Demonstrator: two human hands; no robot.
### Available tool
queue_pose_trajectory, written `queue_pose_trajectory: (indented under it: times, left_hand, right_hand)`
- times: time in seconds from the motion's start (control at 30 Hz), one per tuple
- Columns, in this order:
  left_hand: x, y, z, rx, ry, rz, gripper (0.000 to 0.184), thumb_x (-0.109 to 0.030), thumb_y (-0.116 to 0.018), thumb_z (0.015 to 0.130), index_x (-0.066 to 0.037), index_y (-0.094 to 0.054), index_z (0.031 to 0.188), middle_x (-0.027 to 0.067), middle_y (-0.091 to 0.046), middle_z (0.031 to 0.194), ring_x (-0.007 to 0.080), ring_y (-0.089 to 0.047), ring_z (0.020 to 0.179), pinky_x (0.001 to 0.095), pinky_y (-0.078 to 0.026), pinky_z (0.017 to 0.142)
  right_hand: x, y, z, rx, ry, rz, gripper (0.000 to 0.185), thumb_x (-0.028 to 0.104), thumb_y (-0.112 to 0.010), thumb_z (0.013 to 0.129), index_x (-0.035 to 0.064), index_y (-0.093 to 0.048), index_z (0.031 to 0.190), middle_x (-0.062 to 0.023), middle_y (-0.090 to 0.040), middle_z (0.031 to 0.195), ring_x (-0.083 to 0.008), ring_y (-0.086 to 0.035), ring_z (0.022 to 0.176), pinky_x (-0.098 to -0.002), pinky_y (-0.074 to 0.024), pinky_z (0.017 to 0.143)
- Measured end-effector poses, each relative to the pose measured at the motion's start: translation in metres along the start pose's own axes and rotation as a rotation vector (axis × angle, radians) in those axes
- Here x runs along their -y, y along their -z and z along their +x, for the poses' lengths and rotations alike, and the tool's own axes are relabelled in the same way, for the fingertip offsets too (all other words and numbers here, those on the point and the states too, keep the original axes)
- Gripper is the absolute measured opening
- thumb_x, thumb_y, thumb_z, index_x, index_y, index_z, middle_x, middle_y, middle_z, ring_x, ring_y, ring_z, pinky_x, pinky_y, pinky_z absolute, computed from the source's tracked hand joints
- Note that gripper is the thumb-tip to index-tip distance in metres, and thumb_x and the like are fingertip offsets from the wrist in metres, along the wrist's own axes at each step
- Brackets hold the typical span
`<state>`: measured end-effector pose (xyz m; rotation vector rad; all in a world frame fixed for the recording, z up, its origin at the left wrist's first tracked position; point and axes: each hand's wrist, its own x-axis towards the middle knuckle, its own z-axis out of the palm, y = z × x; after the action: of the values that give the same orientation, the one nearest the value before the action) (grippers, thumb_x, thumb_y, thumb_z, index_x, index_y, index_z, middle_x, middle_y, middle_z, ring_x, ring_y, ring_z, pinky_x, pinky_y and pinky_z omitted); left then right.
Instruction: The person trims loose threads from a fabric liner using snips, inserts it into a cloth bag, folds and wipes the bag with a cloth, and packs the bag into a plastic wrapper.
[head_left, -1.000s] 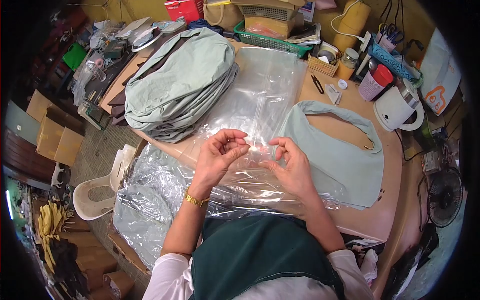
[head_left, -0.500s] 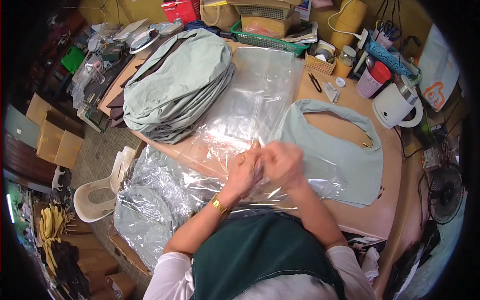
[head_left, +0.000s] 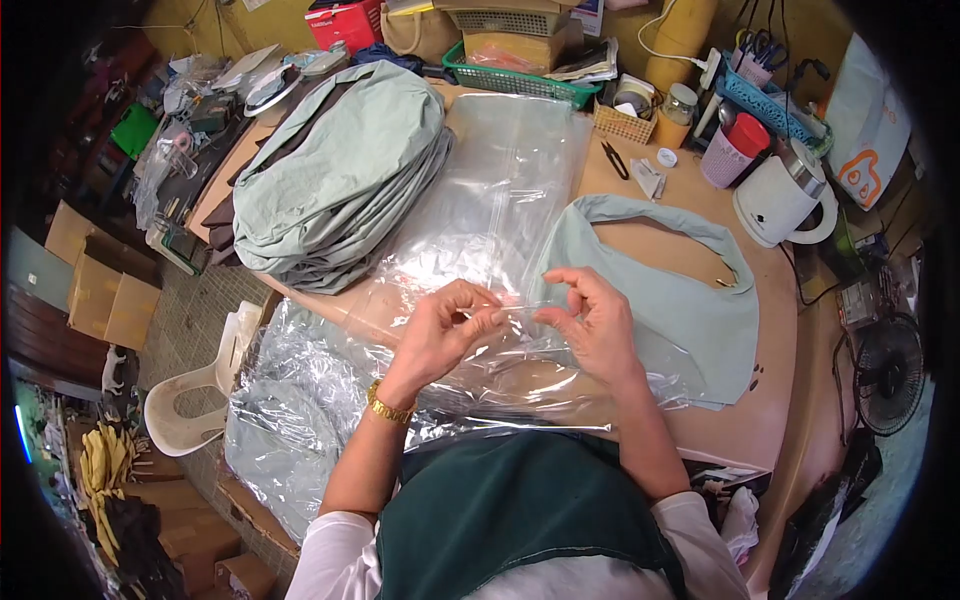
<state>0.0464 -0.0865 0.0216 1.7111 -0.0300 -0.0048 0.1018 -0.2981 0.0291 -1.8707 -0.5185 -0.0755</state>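
Observation:
A clear plastic bag lies in front of my body, its upper edge between my hands. My left hand, with a gold watch on the wrist, pinches that edge between thumb and fingers. My right hand is at the other side of the edge, thumb and index finger apart; whether the thumb touches the film is hard to see. A light grey-green cloth bag with a wide loop handle lies flat to the right, partly under the film. Beyond my hands is a stack of clear plastic bags.
A thick pile of grey-green cloth bags sits at the back left. Plastic-wrapped goods are at the left, beside a white chair. Thread snips, a pink cup and a white kettle stand at the right.
My hands were close together, the right one blurred, and have now moved apart. My right hand's fingers have opened, and the film's edge shows between the hands.

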Motion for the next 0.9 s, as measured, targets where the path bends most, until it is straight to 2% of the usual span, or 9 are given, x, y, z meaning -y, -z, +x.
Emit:
queue_pose_trajectory:
  times: [0.07,0.17,0.23,0.33,0.5,0.57,0.6,0.67,0.9]
  left_hand:
    - [-0.001,-0.006,0.001,-0.062,-0.013,-0.104,0.011,-0.009,-0.073,0.089,0.000,-0.068,0.090,0.0079,-0.069,0.100,0.0132,-0.062,0.088,0.0264,-0.050,0.081]
    - [-0.003,-0.015,0.004,-0.202,-0.041,-0.245,0.013,-0.011,-0.075,0.088,-0.001,-0.068,0.090,0.0064,-0.070,0.088,0.0085,-0.061,0.072,0.0224,-0.051,0.065]
    - [-0.011,-0.020,0.002,-0.282,0.107,-0.259,0.010,-0.008,-0.074,0.088,0.001,-0.069,0.089,0.0044,-0.071,0.076,0.0029,-0.057,0.057,0.0178,-0.045,0.049]
    - [-0.004,-0.027,0.001,-0.294,0.050,-0.192,0.012,-0.009,-0.075,0.087,0.001,-0.069,0.090,0.0021,-0.069,0.072,0.0010,-0.050,0.050,0.0170,-0.038,0.042]
    - [-0.007,-0.016,-0.002,-0.187,-0.002,0.107,0.005,-0.003,-0.066,0.092,0.000,-0.069,0.092,0.0067,-0.071,0.090,0.0083,-0.063,0.074,0.0233,-0.053,0.066]
    - [-0.010,-0.011,-0.004,0.034,0.209,-0.049,0.004,-0.002,-0.068,0.089,0.000,-0.069,0.093,0.0106,-0.069,0.106,0.0117,-0.064,0.092,0.0281,-0.053,0.082]
    - [-0.007,-0.013,-0.003,0.033,0.207,-0.048,0.004,-0.002,-0.068,0.089,0.000,-0.069,0.093,0.0106,-0.069,0.106,0.0117,-0.064,0.092,0.0281,-0.053,0.082]
    - [0.003,-0.025,0.000,-0.152,-0.098,-0.396,0.009,-0.006,-0.075,0.086,-0.001,-0.071,0.092,0.0088,-0.072,0.100,0.0079,-0.064,0.085,0.0237,-0.051,0.073]
    - [0.013,-0.034,-0.006,-0.124,0.026,-0.468,0.013,-0.010,-0.074,0.089,-0.004,-0.064,0.082,-0.0013,-0.066,0.075,0.0004,-0.053,0.063,0.0163,-0.041,0.053]
  right_hand:
    - [0.001,-0.001,-0.003,0.067,0.073,-0.145,0.019,0.014,-0.081,0.078,0.0020,-0.067,0.085,-0.0041,-0.053,0.070,-0.0156,-0.051,0.062,-0.0300,-0.0413,0.056]
    - [-0.012,-0.008,-0.006,-0.027,0.143,0.027,0.017,0.009,-0.081,0.078,-0.0008,-0.067,0.078,-0.0024,-0.052,0.075,-0.0091,-0.044,0.062,-0.0254,-0.0346,0.054]
    - [-0.006,-0.003,-0.007,-0.007,0.101,-0.008,0.016,0.008,-0.079,0.079,-0.0012,-0.067,0.078,-0.0030,-0.053,0.074,-0.0099,-0.046,0.062,-0.0259,-0.0360,0.055]
    - [-0.012,-0.001,-0.010,0.038,0.051,-0.055,0.014,0.006,-0.077,0.080,-0.0016,-0.065,0.077,-0.0037,-0.053,0.074,-0.0109,-0.048,0.064,-0.0263,-0.0382,0.056]
    - [-0.004,-0.012,-0.013,-0.019,0.080,0.030,0.013,0.002,-0.074,0.081,-0.0016,-0.063,0.077,-0.0045,-0.053,0.075,-0.0113,-0.049,0.064,-0.0256,-0.0402,0.058]
    - [-0.001,-0.014,-0.013,-0.063,0.141,0.070,0.009,0.000,-0.072,0.082,-0.0016,-0.063,0.083,-0.0047,-0.055,0.077,-0.0116,-0.049,0.064,-0.0247,-0.0423,0.061]
    - [-0.002,-0.015,-0.012,-0.064,0.143,0.071,0.009,0.000,-0.072,0.082,-0.0016,-0.063,0.083,-0.0047,-0.055,0.077,-0.0116,-0.049,0.064,-0.0247,-0.0423,0.061]
    - [-0.005,-0.015,-0.013,-0.084,0.210,0.055,0.010,0.004,-0.071,0.083,0.0030,-0.064,0.091,-0.0053,-0.058,0.073,-0.0185,-0.058,0.067,-0.0289,-0.0454,0.061]
    - [-0.002,-0.010,-0.016,-0.121,0.266,-0.321,0.009,0.008,-0.071,0.085,0.0067,-0.061,0.086,-0.0042,-0.062,0.065,-0.0248,-0.059,0.064,-0.0362,-0.0469,0.065]
